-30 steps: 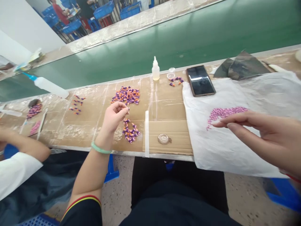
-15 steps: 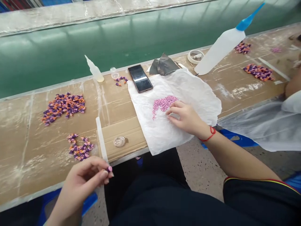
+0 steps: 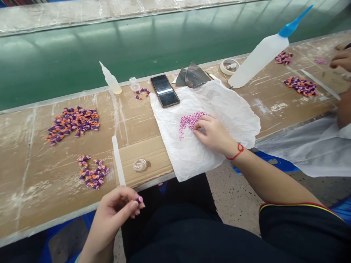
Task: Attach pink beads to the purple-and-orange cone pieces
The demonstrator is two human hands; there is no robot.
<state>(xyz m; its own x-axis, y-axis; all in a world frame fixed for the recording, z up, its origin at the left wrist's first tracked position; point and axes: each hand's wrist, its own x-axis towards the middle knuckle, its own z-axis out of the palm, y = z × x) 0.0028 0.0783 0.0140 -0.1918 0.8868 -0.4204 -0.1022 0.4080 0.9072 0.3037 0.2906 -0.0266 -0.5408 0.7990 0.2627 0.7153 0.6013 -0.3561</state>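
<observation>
My left hand (image 3: pixel 116 212) hovers off the table's near edge, pinching a small purple and orange piece (image 3: pixel 139 199) between thumb and fingertips. My right hand (image 3: pixel 212 132), with a red string at the wrist, rests on a crumpled white sheet (image 3: pixel 233 109), its fingertips touching a patch of tiny pink beads (image 3: pixel 188 119). A small cluster of purple and orange pieces (image 3: pixel 91 171) lies just beyond my left hand, and a larger heap of such pieces (image 3: pixel 72 123) sits farther back.
A phone (image 3: pixel 165 90), a small glue bottle (image 3: pixel 110 79), a tiny clear cup (image 3: pixel 133 83), a white strip (image 3: pixel 118 160) and a round clear lid (image 3: pixel 140 165) lie on the cardboard top. A big squeeze bottle (image 3: pixel 260 54), a tape roll (image 3: pixel 229 66) and another person's hand (image 3: pixel 341 60) are at right.
The view swung right. My left hand drew back from the heaps to the table's near edge with a piece in its fingers; my right hand came down onto the pink beads.
</observation>
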